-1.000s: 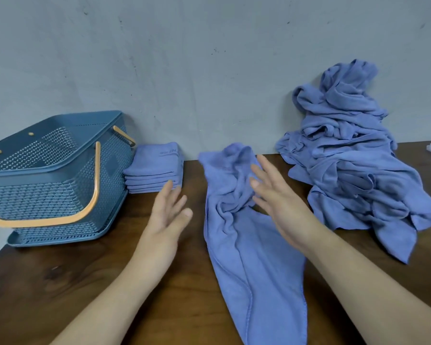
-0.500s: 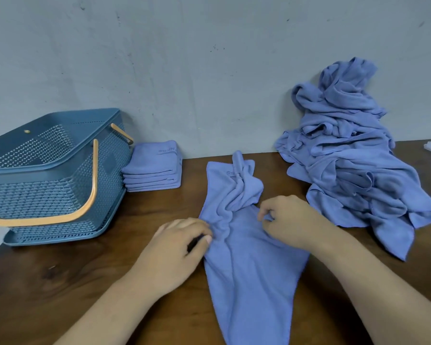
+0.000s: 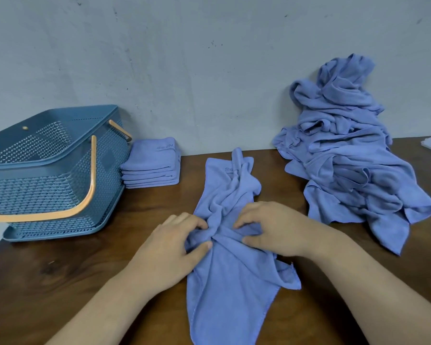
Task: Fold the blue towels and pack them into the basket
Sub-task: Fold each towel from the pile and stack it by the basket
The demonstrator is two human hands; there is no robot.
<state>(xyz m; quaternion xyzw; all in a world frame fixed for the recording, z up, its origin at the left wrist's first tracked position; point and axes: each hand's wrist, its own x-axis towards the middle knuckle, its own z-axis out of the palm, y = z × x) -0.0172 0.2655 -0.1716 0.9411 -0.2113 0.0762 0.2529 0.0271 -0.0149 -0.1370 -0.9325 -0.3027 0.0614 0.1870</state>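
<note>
While both hands, left hand (image 3: 174, 241) and right hand (image 3: 271, 227), pinch the crumpled towel (image 3: 232, 275) between curled fingers, spreading it flat likely comes next.

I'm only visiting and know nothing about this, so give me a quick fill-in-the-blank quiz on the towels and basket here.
1. The left hand and right hand both grip one crumpled ____.
2. The orange-handled ____ stands to the left of the folded stack.
3. The unfolded heap leans against the ____.
Missing words: towel; basket; wall.
</note>
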